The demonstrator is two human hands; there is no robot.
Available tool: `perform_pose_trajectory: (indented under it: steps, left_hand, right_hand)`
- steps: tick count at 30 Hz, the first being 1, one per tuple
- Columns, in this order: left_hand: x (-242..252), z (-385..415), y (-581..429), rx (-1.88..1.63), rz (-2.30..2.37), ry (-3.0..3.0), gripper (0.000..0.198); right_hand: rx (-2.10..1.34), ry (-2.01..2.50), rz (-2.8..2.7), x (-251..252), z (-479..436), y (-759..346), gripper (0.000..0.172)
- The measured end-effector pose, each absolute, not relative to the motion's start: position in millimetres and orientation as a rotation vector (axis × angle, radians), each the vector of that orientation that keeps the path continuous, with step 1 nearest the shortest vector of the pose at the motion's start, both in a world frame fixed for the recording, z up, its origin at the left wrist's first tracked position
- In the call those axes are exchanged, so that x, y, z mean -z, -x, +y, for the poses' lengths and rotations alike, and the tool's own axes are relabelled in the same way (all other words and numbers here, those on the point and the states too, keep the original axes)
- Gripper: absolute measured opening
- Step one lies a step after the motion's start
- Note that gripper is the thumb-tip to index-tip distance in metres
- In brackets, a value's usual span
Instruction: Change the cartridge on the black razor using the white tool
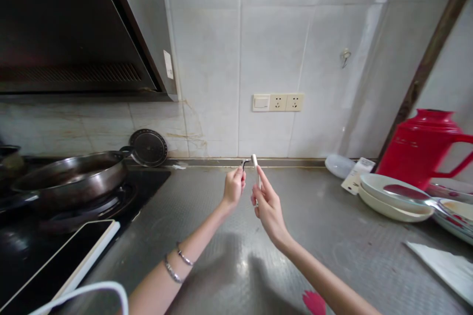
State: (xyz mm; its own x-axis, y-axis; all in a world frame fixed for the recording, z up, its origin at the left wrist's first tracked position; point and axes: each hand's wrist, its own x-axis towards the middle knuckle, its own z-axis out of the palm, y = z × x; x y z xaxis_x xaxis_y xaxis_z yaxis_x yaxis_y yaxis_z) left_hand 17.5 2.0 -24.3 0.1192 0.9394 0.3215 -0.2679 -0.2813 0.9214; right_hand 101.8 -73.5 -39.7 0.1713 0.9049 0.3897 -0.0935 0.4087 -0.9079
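Over the metal counter point(221, 236), my left hand point(233, 186) is closed on a small black bent rod point(245, 162), whose short end points right. My right hand point(269, 206) pinches a slim white stick-like piece point(254, 161) held roughly upright. The tip of the black rod meets or nearly meets the upper end of the white piece; I cannot tell if they touch. Fingers hide the lower parts of both.
A steel pan point(74, 177) sits on the black stove point(151, 182) at left, near a phone-like device point(74, 261) and a white cable point(107, 285). At right are stacked dishes point(388, 202), a red jug point(417, 147) and a white paper point(443, 266). Sockets point(286, 102) are behind.
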Motion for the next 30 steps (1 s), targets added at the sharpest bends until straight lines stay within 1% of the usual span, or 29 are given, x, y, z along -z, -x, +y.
perform_pose_trajectory:
  steps: [7,12,18,24,30]
  left_hand:
    - [26.1,2.1,-19.7,-1.392,0.725,-1.324,0.043]
    - [25.2,0.9,-19.2,-1.404,0.761,-1.343,0.042]
    - [25.0,4.2,-16.5,-1.417,0.745,-1.312,0.043]
    - [26.1,2.8,-18.9,-1.404,0.763,-1.321,0.043]
    - [22.9,1.0,-17.6,-1.402,0.72,-1.317,0.044]
  right_hand:
    - [-0.951,0.896,-1.222,50.0,-77.4,-100.3,0.057]
    - [-0.859,0.855,-1.147,40.9,-70.6,-104.2,0.059]
    - [-0.936,0.864,-1.172,43.3,-74.0,-101.4,0.059]
    - [-0.886,0.827,-1.129,31.6,-68.3,-105.9,0.06]
    - [-0.937,0.869,-1.192,45.2,-75.8,-99.1,0.057]
